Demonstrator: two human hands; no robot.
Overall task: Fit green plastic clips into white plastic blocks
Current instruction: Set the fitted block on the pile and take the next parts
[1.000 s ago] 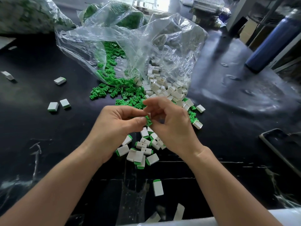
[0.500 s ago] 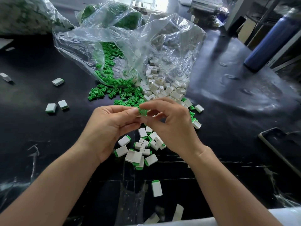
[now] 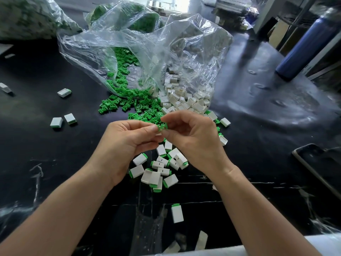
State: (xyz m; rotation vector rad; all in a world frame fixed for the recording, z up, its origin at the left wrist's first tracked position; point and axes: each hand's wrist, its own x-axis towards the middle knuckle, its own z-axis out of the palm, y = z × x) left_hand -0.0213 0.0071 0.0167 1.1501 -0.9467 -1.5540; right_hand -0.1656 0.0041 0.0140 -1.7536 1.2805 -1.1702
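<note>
Thumb and forefinger of the right hand pinch one green clip at frame centre. The left hand curls round a white block, nearly all of it hidden behind the thumb. Just below lies a pile of fitted blocks, roughly a dozen, partly covered by the right palm. Three stray fitted blocks sit apart at the left. Beyond the hands, loose clips and loose blocks, too many to count, spill from a clear bag onto the black tabletop.
</note>
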